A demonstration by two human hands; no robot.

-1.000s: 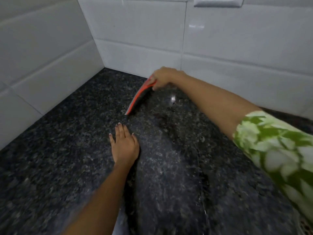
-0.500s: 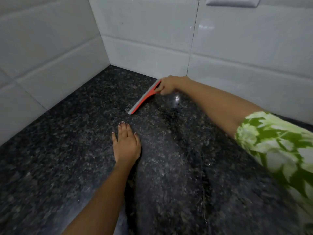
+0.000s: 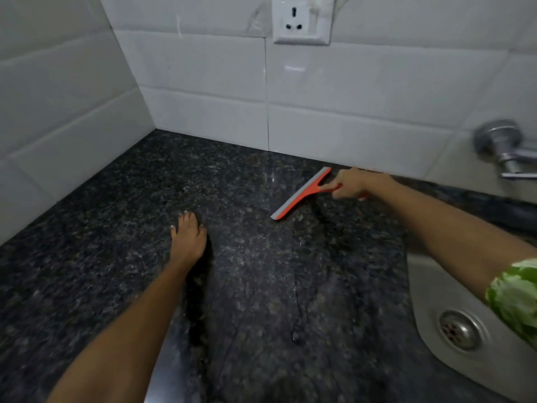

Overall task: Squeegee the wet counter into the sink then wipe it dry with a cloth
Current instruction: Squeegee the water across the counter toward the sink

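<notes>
A red squeegee (image 3: 300,193) with a grey blade lies edge-down on the dark speckled granite counter (image 3: 101,257), close to the back wall. My right hand (image 3: 350,183) is closed around its red handle. Flat on the counter, palm down with fingers together, rests my left hand (image 3: 188,238), to the left of and nearer than the blade. Wet streaks and a thin water line (image 3: 296,303) run along the counter between the hands. The steel sink (image 3: 436,298) with its round drain (image 3: 457,330) sits at the lower right. No cloth is in view.
White tiled walls meet in a corner at the back left. A white wall socket (image 3: 302,20) hangs above the counter. A chrome tap fitting (image 3: 502,146) juts from the wall at the right, above the sink.
My right hand has drawn the squeegee rightward along the back wall toward the sink. The view has swung right, bringing the sink, tap and socket into sight. My left hand stays flat.
</notes>
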